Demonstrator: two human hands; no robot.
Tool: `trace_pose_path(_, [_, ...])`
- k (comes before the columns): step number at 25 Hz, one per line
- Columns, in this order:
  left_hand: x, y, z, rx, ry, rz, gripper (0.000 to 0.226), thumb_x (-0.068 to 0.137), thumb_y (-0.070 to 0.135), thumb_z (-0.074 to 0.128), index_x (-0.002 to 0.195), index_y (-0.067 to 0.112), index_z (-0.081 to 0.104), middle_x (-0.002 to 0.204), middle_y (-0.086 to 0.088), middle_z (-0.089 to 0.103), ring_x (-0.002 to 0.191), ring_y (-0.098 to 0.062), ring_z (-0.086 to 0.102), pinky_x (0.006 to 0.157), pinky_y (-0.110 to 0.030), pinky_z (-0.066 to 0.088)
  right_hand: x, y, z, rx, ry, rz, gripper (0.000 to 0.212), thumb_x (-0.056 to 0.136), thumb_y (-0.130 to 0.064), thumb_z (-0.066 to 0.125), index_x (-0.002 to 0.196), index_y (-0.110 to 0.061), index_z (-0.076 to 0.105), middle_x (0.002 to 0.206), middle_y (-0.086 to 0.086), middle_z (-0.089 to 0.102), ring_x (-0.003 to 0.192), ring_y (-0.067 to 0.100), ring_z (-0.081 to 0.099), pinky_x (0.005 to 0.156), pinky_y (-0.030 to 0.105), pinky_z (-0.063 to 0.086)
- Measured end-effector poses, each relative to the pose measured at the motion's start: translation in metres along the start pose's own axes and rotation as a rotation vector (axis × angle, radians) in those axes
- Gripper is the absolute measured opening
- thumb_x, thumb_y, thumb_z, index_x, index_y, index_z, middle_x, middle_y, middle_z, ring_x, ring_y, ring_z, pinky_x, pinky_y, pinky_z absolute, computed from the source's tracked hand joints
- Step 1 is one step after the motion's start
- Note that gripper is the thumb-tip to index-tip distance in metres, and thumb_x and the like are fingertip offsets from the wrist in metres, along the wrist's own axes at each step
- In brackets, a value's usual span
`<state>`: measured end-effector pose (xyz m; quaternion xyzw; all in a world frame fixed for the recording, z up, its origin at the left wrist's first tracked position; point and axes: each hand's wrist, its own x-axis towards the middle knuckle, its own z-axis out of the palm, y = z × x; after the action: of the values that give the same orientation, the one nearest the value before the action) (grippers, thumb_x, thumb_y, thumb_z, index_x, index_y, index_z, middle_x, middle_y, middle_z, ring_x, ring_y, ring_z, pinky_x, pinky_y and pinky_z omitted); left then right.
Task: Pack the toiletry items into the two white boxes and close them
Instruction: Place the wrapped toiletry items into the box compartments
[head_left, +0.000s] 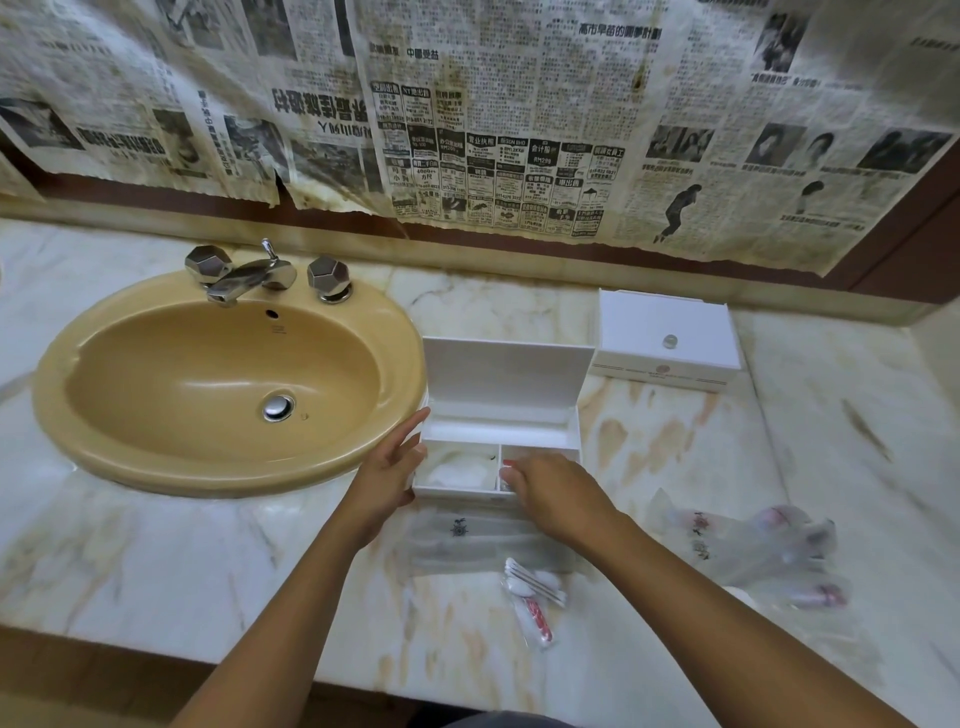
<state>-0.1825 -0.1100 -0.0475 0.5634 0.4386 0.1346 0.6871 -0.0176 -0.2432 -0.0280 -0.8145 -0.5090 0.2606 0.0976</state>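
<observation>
On the marble counter, seen from the head camera, an open white box stands just right of the tan sink, its lid tilted up toward the newspaper-covered wall. Bare counter lies between this box and the closed white box, which sits farther back and to the right, near the wall. The counter's front edge runs below the forearms.

The open box is split into a left and a right compartment; the left one holds a pale, soft packet, blurred. The left hand rests against the box's left wall with fingers nearly straight, holding nothing. The right hand hovers over the right compartment, fingers curled downward; whether they pinch anything cannot be told.

Just before the box lies a clear flat packet. Nearer the front edge is a cotton swab packet, and to the right a heap of clear wrapped items.
</observation>
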Motion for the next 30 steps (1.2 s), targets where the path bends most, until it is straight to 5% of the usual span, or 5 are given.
trace_pose_path(3, [0.0, 0.0, 0.001, 0.005, 0.001, 0.003, 0.041, 0.106, 0.026, 0.049, 0.139, 0.05, 0.05, 0.152, 0.006, 0.043, 0.136, -0.002, 0.037, 0.096, -0.04, 0.041, -0.01, 0.0, -0.003, 0.078, 0.076, -0.007, 0.033, 0.096, -0.03, 0.04, 0.065, -0.026, 0.048, 0.077, -0.002, 0.056, 0.074, 0.017, 0.052, 0.066, 0.032, 0.043])
trace_pose_path(7, [-0.003, 0.004, 0.002, -0.002, 0.002, -0.009, 0.039, 0.106, 0.025, 0.048, 0.13, 0.056, 0.051, 0.152, 0.002, 0.042, 0.146, -0.01, 0.034, 0.095, -0.039, 0.041, -0.039, 0.0, -0.003, 0.093, 0.347, -0.063, 0.023, 0.091, -0.024, 0.057, 0.111, -0.018, 0.067, 0.108, -0.004, 0.066, 0.102, 0.015, 0.057, 0.082, 0.027, 0.046])
trace_pose_path(19, [-0.004, 0.004, 0.004, 0.033, 0.016, -0.02, 0.041, 0.107, 0.026, 0.046, 0.137, 0.054, 0.048, 0.155, -0.002, 0.04, 0.133, -0.004, 0.036, 0.097, -0.04, 0.039, -0.083, 0.023, 0.063, -0.01, 0.075, -0.035, 0.018, 0.085, -0.022, 0.053, 0.101, -0.019, 0.061, 0.095, -0.006, 0.052, 0.094, 0.016, 0.05, 0.067, 0.026, 0.036])
trace_pose_path(25, [-0.006, 0.006, 0.005, 0.028, 0.013, -0.021, 0.04, 0.107, 0.025, 0.046, 0.132, 0.057, 0.048, 0.158, -0.001, 0.037, 0.148, -0.014, 0.031, 0.098, -0.04, 0.039, -0.082, 0.025, 0.067, -0.079, 0.156, -0.048, 0.026, 0.053, -0.012, 0.079, 0.058, -0.022, 0.056, 0.06, -0.008, 0.054, 0.054, 0.012, 0.053, 0.046, 0.019, 0.03])
trace_pose_path(30, [-0.009, 0.009, 0.007, 0.03, 0.013, -0.025, 0.038, 0.107, 0.026, 0.046, 0.128, 0.058, 0.047, 0.152, 0.001, 0.04, 0.148, -0.02, 0.03, 0.097, -0.04, 0.038, -0.084, 0.019, 0.059, -0.037, 0.218, -0.063, 0.029, 0.057, -0.015, 0.078, 0.056, -0.024, 0.05, 0.058, -0.009, 0.051, 0.052, 0.008, 0.049, 0.045, 0.017, 0.032])
